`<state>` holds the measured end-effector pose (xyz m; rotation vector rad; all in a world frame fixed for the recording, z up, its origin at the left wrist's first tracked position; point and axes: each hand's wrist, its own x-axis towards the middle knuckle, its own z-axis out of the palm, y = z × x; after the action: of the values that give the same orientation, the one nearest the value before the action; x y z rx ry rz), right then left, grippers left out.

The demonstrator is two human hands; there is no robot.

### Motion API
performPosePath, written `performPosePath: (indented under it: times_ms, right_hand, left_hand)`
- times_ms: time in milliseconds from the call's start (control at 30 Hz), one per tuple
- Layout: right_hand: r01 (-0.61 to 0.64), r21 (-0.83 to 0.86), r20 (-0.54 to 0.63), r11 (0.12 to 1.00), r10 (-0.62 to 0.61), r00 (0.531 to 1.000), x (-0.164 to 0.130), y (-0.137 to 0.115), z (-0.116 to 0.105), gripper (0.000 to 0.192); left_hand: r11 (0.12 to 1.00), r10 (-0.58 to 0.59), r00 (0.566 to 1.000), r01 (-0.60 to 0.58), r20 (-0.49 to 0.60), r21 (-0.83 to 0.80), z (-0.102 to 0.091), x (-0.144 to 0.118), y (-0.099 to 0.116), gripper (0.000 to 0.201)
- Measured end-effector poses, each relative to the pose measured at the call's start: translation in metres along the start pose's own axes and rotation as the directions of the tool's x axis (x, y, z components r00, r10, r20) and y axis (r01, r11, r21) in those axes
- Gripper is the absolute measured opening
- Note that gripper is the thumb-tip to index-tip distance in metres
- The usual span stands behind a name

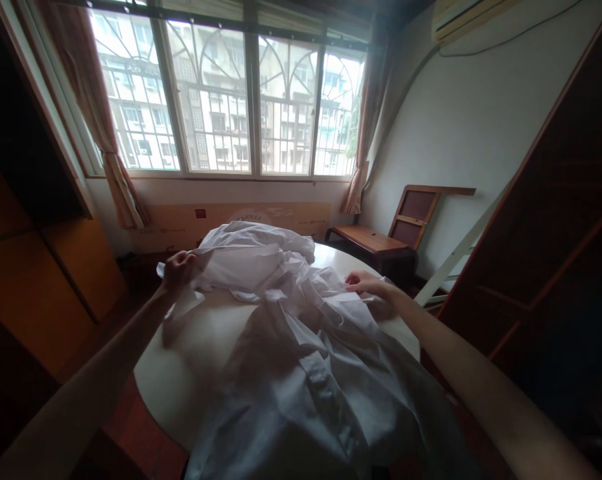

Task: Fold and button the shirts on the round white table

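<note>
A crumpled white shirt (291, 333) lies spread over a round white table (191, 360), its near end hanging off the front edge. My left hand (178, 269) grips a fold of the shirt at the table's far left. Over at the right side, my right hand (368, 283) pinches another part of the fabric. Both arms reach forward from the lower corners of the view.
A wooden chair (381, 237) stands beyond the table at the right, against the white wall. Orange wooden cabinets (45, 280) line the left side and a dark wooden cupboard (555, 233) the right. A barred window (231, 93) with curtains fills the far wall.
</note>
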<state>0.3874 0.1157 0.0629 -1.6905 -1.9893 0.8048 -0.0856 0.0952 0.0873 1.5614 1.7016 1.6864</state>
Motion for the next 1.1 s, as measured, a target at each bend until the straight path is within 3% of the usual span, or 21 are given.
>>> performPosePath:
  times_ms: [100, 200, 300, 367, 433, 500, 567, 700, 800, 900, 1000, 1100]
  right_hand:
    - [0.097, 0.158, -0.204, 0.983, -0.064, 0.977, -0.004, 0.003, -0.030, 0.028]
    - [0.035, 0.076, -0.533, 0.996, 0.011, 0.846, -0.002, 0.011, -0.054, 0.021]
    - [-0.201, -0.128, -0.679, 0.971, 0.062, 0.731, 0.001, 0.018, -0.064, 0.009]
    - [-0.312, -0.305, -0.699, 0.900, 0.011, 0.715, 0.000, 0.017, -0.060, 0.006]
    - [-0.336, -0.427, -0.678, 0.840, -0.052, 0.733, -0.002, 0.008, -0.050, 0.008]
    - [-0.303, -0.453, -0.609, 0.838, -0.042, 0.792, -0.004, -0.006, -0.034, 0.015]
    - [-0.262, -0.470, -0.528, 0.843, -0.031, 0.849, -0.006, -0.022, -0.016, 0.025]
    - [-0.144, -0.655, -0.486, 0.742, -0.267, 0.832, -0.006, -0.041, 0.014, 0.035]
    - [-0.051, -0.785, -0.337, 0.617, -0.357, 0.871, 0.000, -0.040, 0.022, 0.043]
    - [0.044, -0.823, -0.100, 0.566, -0.221, 0.970, 0.009, -0.032, 0.017, 0.029]
    - [0.059, -0.791, 0.042, 0.610, -0.043, 0.998, 0.020, -0.026, 0.004, 0.011]
    - [0.035, -0.730, 0.117, 0.683, 0.074, 0.990, 0.027, -0.028, -0.016, 0.014]
  left_hand:
    - [0.998, -0.059, 0.975, 0.065, -0.216, 0.019, -0.047, 0.016, 0.005, 0.015]
    - [0.970, -0.102, 0.923, 0.175, -0.371, 0.170, -0.083, 0.032, -0.002, 0.019]
    - [0.813, -0.043, 0.937, 0.233, -0.345, 0.533, -0.094, 0.038, -0.019, 0.024]
    - [0.737, 0.106, 0.961, 0.097, -0.256, 0.669, -0.083, 0.031, -0.028, 0.017]
    - [0.684, 0.251, 0.963, -0.104, -0.100, 0.722, -0.062, 0.016, -0.029, 0.011]
    - [0.658, 0.242, 0.966, -0.233, 0.091, 0.716, -0.037, -0.003, -0.023, 0.014]
    - [0.666, 0.223, 0.932, -0.360, 0.285, 0.654, -0.012, -0.022, -0.011, 0.026]
    - [0.666, 0.294, 0.840, -0.522, 0.457, 0.532, 0.026, -0.042, 0.009, 0.031]
    - [0.663, 0.131, 0.807, -0.503, 0.576, 0.554, 0.043, -0.043, 0.012, 0.035]
    - [0.696, -0.060, 0.752, -0.440, 0.657, 0.568, 0.052, -0.039, 0.012, 0.032]
    - [0.778, -0.173, 0.712, -0.324, 0.680, 0.538, 0.056, -0.031, 0.021, 0.032]
    - [0.861, -0.211, 0.730, -0.176, 0.650, 0.477, 0.059, -0.017, 0.039, 0.031]
